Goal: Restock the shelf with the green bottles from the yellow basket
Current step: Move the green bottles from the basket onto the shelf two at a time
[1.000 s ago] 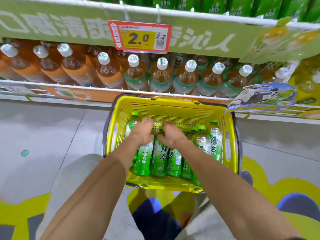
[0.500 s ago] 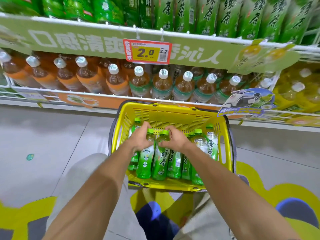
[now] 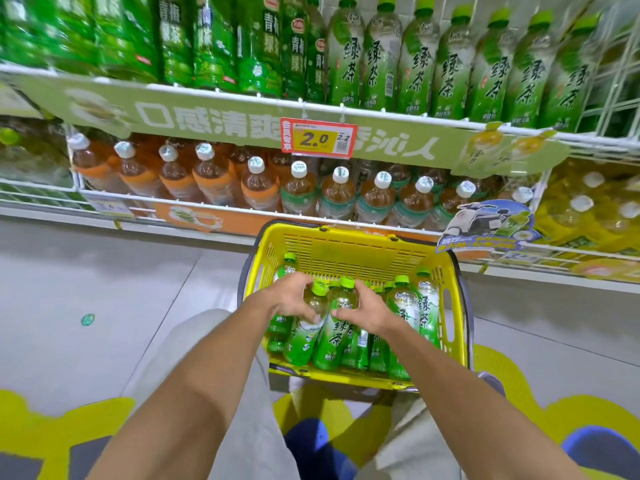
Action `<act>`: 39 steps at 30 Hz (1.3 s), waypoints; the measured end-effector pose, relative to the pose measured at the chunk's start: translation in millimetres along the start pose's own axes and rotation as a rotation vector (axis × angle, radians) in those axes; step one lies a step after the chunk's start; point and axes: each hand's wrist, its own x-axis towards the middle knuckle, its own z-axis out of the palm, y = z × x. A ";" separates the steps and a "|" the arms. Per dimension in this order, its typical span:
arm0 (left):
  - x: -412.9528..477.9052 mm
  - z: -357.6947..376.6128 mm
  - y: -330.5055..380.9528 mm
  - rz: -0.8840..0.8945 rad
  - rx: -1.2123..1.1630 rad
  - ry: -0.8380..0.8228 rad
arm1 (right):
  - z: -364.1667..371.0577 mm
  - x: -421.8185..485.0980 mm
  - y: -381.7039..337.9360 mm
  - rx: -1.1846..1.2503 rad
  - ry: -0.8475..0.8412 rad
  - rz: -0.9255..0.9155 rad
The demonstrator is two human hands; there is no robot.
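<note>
Bottles with green caps and green labels stand packed together in the yellow basket (image 3: 349, 251), which sits on the pale tiled floor (image 3: 104, 289) right in front of the shelving. Both hands reach down into the basket from above. The left hand (image 3: 292, 299) is curled around the shoulder of one green bottle (image 3: 306, 332), its fingers wrapped over the clear upper part just below the cap. The right hand (image 3: 369, 311) is closed the same way on the neighbouring green bottle (image 3: 334, 336), thumb and fingers pinching it near the neck. The two gripped bottles touch each other and tilt slightly, their caps close together between the hands. More green bottles (image 3: 415, 313) stand upright along the right side of the basket, and another (image 3: 287, 268) peeks out behind the left hand. Whether the held bottles are clear of the basket floor cannot be told. Above, the upper shelf (image 3: 398, 114) carries a row of matching green tea bottles (image 3: 450, 64) behind a white wire rail, with darker green bottles (image 3: 214, 39) to their left. A red and yellow price tag (image 3: 318, 137) hangs from the shelf edge. Below it, the lower shelf (image 3: 242, 211) holds brown tea bottles (image 3: 214, 174) with white caps.
</note>
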 end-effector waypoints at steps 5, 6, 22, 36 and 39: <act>-16.5 7.9 -11.1 -0.014 -0.065 0.058 | 4.0 -14.5 -8.5 -0.037 0.068 -0.028; -18.8 9.4 -17.2 -0.016 -0.109 0.070 | 5.0 -18.1 -12.0 -0.055 0.080 -0.042; -120.4 -142.9 133.8 0.427 -0.130 0.465 | -141.0 -100.9 -145.3 -0.191 0.414 -0.476; -169.1 -275.6 283.1 0.574 -0.036 0.779 | -282.5 -154.3 -291.5 -0.139 0.634 -0.676; -150.2 -301.5 299.6 0.525 -0.021 0.826 | -299.9 -139.1 -315.4 -0.103 0.663 -0.669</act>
